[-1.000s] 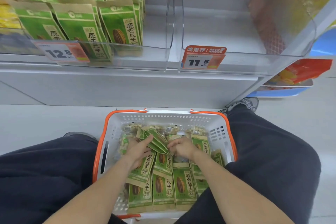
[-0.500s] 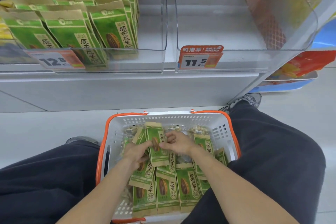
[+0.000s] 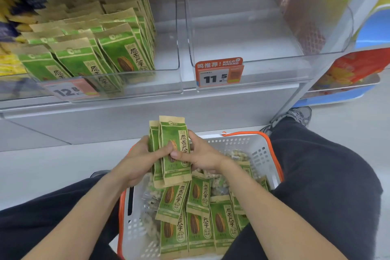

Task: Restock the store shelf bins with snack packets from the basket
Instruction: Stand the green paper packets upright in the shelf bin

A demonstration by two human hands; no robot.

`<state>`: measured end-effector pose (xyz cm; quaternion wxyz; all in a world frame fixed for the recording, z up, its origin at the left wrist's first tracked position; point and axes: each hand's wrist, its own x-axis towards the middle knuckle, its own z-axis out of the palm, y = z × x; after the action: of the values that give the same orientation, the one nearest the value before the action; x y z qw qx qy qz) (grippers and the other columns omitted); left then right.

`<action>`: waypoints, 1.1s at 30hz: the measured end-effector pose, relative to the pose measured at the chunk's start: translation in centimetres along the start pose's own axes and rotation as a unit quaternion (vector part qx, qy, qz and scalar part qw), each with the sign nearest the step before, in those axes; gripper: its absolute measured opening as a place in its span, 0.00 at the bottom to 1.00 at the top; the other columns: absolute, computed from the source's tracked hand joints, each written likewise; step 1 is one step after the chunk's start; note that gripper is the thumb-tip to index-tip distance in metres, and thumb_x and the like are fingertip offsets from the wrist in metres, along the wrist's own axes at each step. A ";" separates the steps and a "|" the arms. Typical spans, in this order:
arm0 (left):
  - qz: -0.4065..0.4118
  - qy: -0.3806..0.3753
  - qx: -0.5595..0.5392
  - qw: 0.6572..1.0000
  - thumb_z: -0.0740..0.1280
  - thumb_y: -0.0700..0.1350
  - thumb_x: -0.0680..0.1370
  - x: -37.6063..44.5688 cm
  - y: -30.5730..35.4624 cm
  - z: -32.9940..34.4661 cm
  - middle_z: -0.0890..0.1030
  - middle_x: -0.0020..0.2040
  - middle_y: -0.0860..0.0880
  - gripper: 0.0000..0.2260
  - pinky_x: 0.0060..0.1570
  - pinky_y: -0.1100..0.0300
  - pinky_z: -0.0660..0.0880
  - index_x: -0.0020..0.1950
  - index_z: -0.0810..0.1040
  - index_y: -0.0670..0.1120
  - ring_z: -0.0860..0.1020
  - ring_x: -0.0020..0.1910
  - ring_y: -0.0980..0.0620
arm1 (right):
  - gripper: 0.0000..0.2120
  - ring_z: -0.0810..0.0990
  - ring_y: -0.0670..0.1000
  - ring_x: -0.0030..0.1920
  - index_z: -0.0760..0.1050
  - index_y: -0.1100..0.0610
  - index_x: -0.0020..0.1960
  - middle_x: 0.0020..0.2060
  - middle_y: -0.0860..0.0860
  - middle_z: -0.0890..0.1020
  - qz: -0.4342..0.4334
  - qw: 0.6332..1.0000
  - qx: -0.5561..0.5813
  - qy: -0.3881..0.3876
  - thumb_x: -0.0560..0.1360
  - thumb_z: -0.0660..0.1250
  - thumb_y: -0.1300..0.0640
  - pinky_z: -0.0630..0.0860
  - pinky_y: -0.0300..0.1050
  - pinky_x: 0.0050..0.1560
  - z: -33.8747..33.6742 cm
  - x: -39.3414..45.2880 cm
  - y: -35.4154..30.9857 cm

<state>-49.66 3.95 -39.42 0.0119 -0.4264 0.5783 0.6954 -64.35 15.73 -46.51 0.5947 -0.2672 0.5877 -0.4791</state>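
Note:
A small stack of green sunflower-seed packets [image 3: 174, 135] stands upright above the white basket [image 3: 256, 150], held from both sides. My left hand [image 3: 137, 160] grips its left edge and my right hand [image 3: 200, 154] its right edge, thumbs on the front. Several more green packets [image 3: 198, 224] lie flat in the basket between my knees. On the shelf above, the left clear bin [image 3: 166, 82] holds rows of the same packets [image 3: 124, 53]. The right clear bin [image 3: 274, 65] has nothing in it.
Price tags read 12.8 [image 3: 69, 91] and 11.5 [image 3: 219, 73] on the bin fronts. Paler snack bags [image 3: 219, 183] lie under the green ones in the basket. My dark-trousered legs flank the basket; a shoe [image 3: 295, 115] rests by the shelf post. Red bags [image 3: 354, 67] sit at right.
Both hands gathered packets in the basket, then lifted the stack up out of it toward the shelf. The view has tilted upward.

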 end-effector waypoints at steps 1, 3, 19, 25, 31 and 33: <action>0.004 -0.019 0.023 1.000 0.77 0.51 0.72 -0.4 1.0 -0.3 0.84 0.56 0.43 0.27 0.54 0.42 0.80 0.66 0.72 0.42 0.84 0.53 0.43 | 0.32 0.83 0.52 0.58 0.64 0.48 0.71 0.58 0.52 0.83 -0.007 1.000 0.015 0.001 0.73 0.75 0.51 0.82 0.44 0.43 0.0 -0.4 -0.7; 0.012 -0.050 0.063 0.997 0.73 0.49 0.74 -1.1 2.8 -0.6 0.85 0.54 0.43 0.23 0.50 0.44 0.81 0.65 0.72 0.42 0.84 0.52 0.43 | 0.29 0.84 0.50 0.55 0.65 0.53 0.70 0.56 0.52 0.83 -0.035 0.999 0.020 0.002 0.74 0.74 0.52 0.82 0.42 0.48 0.1 -1.2 -1.9; 0.183 -0.197 0.311 0.912 0.72 0.52 0.76 -1.1 9.0 -2.9 0.79 0.62 0.52 0.21 0.50 0.49 0.82 0.66 0.71 0.50 0.84 0.52 0.54 | 0.27 0.82 0.55 0.61 0.71 0.58 0.69 0.60 0.54 0.83 -0.121 0.989 -0.007 0.089 0.73 0.74 0.52 0.78 0.56 0.62 1.6 -5.2 -6.6; 0.243 -0.161 0.223 0.930 0.71 0.54 0.74 -2.6 10.5 -5.7 0.81 0.62 0.52 0.23 0.58 0.48 0.79 0.67 0.73 0.50 0.81 0.58 0.53 | 0.31 0.83 0.52 0.59 0.72 0.54 0.67 0.58 0.50 0.84 -0.244 0.955 -0.067 0.153 0.67 0.80 0.58 0.80 0.51 0.57 3.1 -4.4 -11.9; 0.413 0.154 0.205 0.874 0.71 0.55 0.75 -3.4 12.0 -9.4 0.79 0.55 0.57 0.13 0.59 0.50 0.76 0.57 0.77 0.55 0.78 0.57 0.57 | 0.26 0.82 0.42 0.55 0.70 0.42 0.59 0.52 0.36 0.82 -0.401 0.862 -0.176 0.255 0.68 0.79 0.53 0.77 0.38 0.54 4.8 -3.4 -20.8; 0.446 0.234 0.264 0.823 0.70 0.46 0.77 -3.1 12.2 -10.9 0.76 0.57 0.55 0.10 0.61 0.48 0.75 0.58 0.77 0.51 0.74 0.60 0.55 | 0.25 0.80 0.38 0.54 0.68 0.41 0.58 0.50 0.30 0.80 -0.414 0.841 -0.216 0.274 0.70 0.79 0.55 0.74 0.32 0.54 4.7 -2.6 -23.0</action>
<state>-47.58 -7.53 -27.51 -0.3229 -0.2528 0.8524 0.3244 -65.39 7.77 -24.34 0.0831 -0.4652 0.6497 -0.5955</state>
